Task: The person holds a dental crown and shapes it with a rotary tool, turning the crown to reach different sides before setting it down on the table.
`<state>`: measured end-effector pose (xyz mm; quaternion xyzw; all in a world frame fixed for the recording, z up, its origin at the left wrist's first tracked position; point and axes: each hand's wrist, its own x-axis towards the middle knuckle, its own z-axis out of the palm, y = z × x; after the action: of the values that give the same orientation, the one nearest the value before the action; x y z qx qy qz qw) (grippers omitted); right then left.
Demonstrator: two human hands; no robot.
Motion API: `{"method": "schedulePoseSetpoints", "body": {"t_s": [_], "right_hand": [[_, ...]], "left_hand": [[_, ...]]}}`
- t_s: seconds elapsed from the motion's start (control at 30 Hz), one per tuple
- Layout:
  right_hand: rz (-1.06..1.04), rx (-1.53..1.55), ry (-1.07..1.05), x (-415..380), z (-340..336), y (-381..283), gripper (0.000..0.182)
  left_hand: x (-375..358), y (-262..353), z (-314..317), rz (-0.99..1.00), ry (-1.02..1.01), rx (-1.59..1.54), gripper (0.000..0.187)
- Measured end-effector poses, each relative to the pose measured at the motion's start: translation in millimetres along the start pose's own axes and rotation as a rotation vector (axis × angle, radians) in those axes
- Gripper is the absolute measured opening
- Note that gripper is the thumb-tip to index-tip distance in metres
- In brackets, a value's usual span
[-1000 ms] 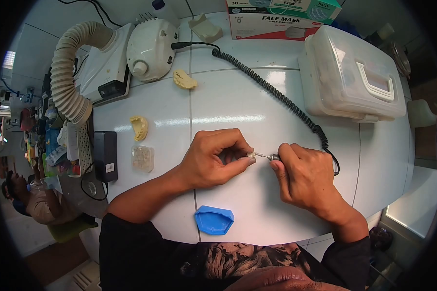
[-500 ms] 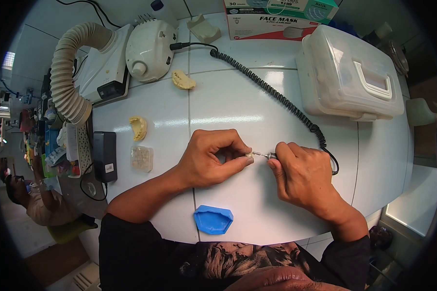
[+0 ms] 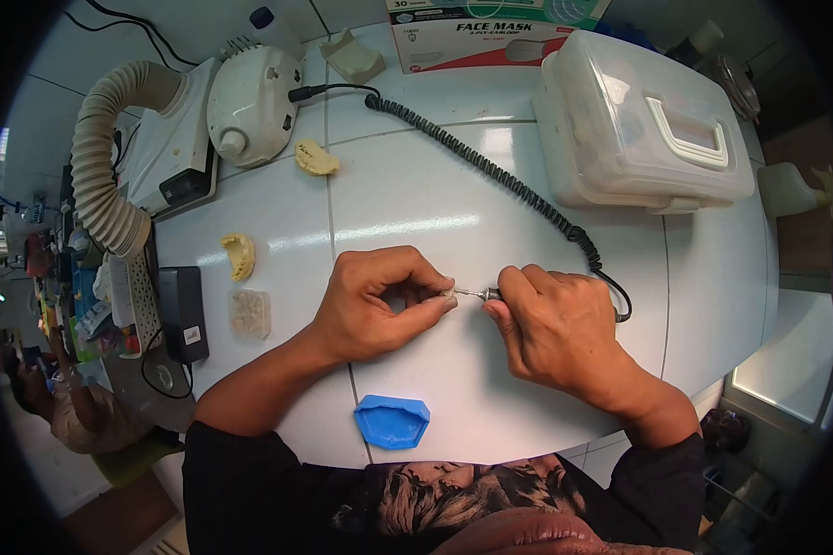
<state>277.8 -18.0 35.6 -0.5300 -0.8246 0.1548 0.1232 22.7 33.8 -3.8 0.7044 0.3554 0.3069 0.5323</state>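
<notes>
My left hand (image 3: 376, 301) pinches a small whitish piece (image 3: 449, 292) between thumb and fingertips; its exact kind is mostly hidden by them. My right hand (image 3: 564, 324) is wrapped round a rotary handpiece (image 3: 492, 294), whose thin metal bur points left with its tip right at the piece. A black coiled cord (image 3: 490, 162) runs from the handpiece up to the white control unit (image 3: 254, 106). Below the hands lies a blue rubber mould (image 3: 393, 422). Left of them sit a clear box of small pieces (image 3: 249, 314) and a yellowish dental cast (image 3: 239, 256).
Another yellowish cast (image 3: 315, 158) lies near the control unit. A dust extractor with a ribbed hose (image 3: 102, 157) and a black power adapter (image 3: 183, 314) stand at left. At back right are a face mask box (image 3: 481, 46) and a translucent carry case (image 3: 638, 129). A person (image 3: 83, 407) sits at far left.
The whole view has shifted slightly, so the table and both hands appear further left. Both hands keep their holds, with the bur still at the small piece.
</notes>
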Motion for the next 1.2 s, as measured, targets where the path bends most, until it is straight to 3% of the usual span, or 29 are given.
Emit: {"method": "schedulePoseSetpoints", "body": {"t_s": [0.83, 1.2], "right_hand": [[0.002, 0.021, -0.006, 0.9, -0.7, 0.9, 0.029], [0.006, 0.050, 0.019, -0.3, -1.2, 4.9, 0.029]], "left_hand": [[1.8, 0.6, 1.4, 0.061, 0.025, 0.012, 0.012], [2.9, 0.3, 0.2, 0.016, 0.024, 0.007, 0.026]]}}
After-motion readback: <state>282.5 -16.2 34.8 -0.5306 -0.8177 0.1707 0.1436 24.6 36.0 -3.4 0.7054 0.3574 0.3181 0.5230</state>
